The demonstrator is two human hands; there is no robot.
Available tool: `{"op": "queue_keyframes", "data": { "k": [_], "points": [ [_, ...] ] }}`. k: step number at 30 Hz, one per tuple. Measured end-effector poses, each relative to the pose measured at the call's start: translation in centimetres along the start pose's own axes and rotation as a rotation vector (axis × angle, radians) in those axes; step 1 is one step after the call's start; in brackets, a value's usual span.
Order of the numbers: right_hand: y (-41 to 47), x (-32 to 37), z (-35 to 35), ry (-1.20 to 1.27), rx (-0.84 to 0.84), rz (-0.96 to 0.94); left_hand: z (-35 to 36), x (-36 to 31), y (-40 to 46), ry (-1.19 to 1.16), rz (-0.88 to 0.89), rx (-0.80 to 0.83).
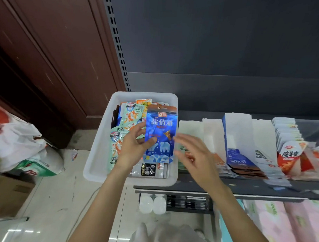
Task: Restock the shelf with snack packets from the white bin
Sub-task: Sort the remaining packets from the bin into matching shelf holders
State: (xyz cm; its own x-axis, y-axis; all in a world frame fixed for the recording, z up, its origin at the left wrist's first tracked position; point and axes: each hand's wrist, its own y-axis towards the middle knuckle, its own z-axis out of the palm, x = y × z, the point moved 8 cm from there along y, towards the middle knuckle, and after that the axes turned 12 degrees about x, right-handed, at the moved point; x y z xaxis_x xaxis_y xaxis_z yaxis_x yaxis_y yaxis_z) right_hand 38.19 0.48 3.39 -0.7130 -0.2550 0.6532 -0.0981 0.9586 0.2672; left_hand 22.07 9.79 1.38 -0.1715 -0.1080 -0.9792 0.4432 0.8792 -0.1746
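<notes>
Head view: dark shelf (225, 184), tiled floor (62, 199)

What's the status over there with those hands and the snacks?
Left hand grips a shiny blue snack packet above the white plastic bin. Right hand open beside it, blurred. Nothing blocking the shelf.

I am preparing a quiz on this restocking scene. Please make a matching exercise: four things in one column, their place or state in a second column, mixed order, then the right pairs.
Things:
1. blue snack packet
2. white bin
3. right hand
4. red-and-white packets

Places or states:
A. standing at the shelf's right end
B. pinched by the left hand
C. open, holding nothing
D. on the shelf's left end, holding packets

Pairs: 1-B, 2-D, 3-C, 4-A
</notes>
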Motion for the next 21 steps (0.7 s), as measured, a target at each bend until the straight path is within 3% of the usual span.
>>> {"op": "queue_keyframes", "data": {
  "k": [3, 6, 16, 18, 21],
  "points": [
    [0.3, -1.8, -3.4, 0.394, -0.132, 0.228, 2.0, -1.8, -0.6, 0.086, 0.083, 0.117],
    [0.9, -2.7, -5.4, 0.615, -0.129, 0.288, 3.6, -2.6, -1.0, 0.158, 0.088, 0.199],
    [-1.0, -4.7, -7.1, 0.523, 0.122, 0.365, 8.2, -3.4, -0.6, 0.262, 0.096, 0.404],
    [-2.6, -5.1, -9.2, 0.495, 0.045, 0.361, 8.8, -3.5, 0.0, 0.391, 0.145, 0.326],
    [-6.5, -7.2, -14.7, 0.488, -0.292, 0.394, 9.4, -4.1, 0.9, 0.552, 0.256, 0.121]
  ]
}}
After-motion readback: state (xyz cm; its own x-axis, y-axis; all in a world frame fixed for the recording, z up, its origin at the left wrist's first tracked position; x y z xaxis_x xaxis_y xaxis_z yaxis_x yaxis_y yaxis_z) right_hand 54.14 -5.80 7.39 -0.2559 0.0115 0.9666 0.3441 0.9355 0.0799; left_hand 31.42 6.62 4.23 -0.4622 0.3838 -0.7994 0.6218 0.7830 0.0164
